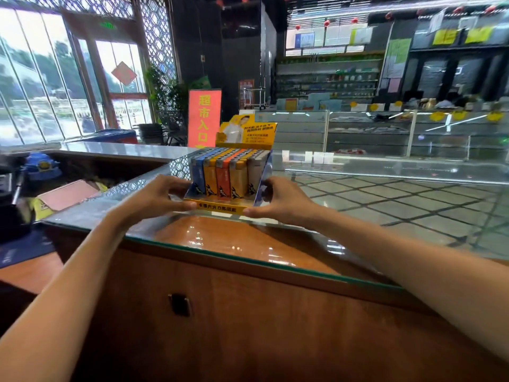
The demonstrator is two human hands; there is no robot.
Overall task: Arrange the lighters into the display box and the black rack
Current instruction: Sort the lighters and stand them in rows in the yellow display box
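Left of the counter [192, 235], the clutter in the recess is blurred and cannot be identified. Left hand [158, 198] grips the box [220, 210] at its left side, fingers closed on the wall, thumb on the front lip. Box stands on the glass top near its front edge, packed with upright lighters [225, 176]: blue, yellow, orange, yellow, grey rows with metal tops. Yellow back card raised; print too small to read. Right hand [283, 201] clamps the right wall, covering part of it.
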